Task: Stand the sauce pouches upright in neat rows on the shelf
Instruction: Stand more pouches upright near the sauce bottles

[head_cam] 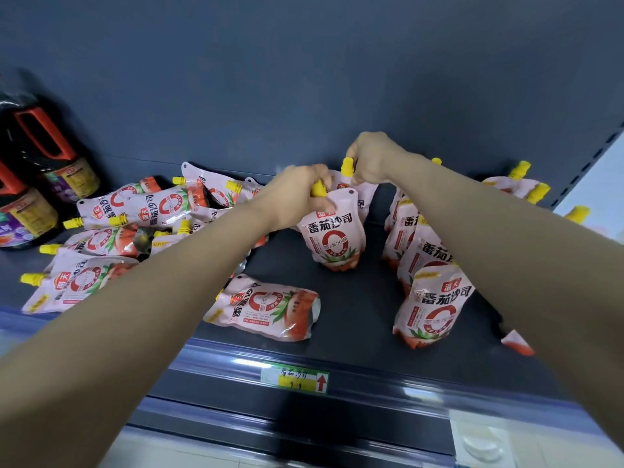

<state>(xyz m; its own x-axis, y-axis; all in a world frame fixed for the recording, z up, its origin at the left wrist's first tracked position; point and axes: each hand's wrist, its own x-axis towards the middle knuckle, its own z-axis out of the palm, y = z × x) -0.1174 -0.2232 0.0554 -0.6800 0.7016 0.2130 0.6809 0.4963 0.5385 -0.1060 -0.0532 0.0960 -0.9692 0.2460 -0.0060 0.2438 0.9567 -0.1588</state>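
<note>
Legible print noted on front standing pouch (433,309), at right near shelf edge: red badge "海天", below it large black "番茄沙司", then a big red ring like "0". Same "番茄沙司" and red ring read on upright pouch (332,236) behind and left of it, gripped at its yellow cap. Same characters seen sideways on fallen pouch (266,307) just left of the front standing pouch. Price tag (294,380) on shelf rail, below and left of that pouch: handwritten characters, illegible, then "9.9", plus printed red up-arrow. Dark bottles (30,204), far left: label print too small to read.
</note>
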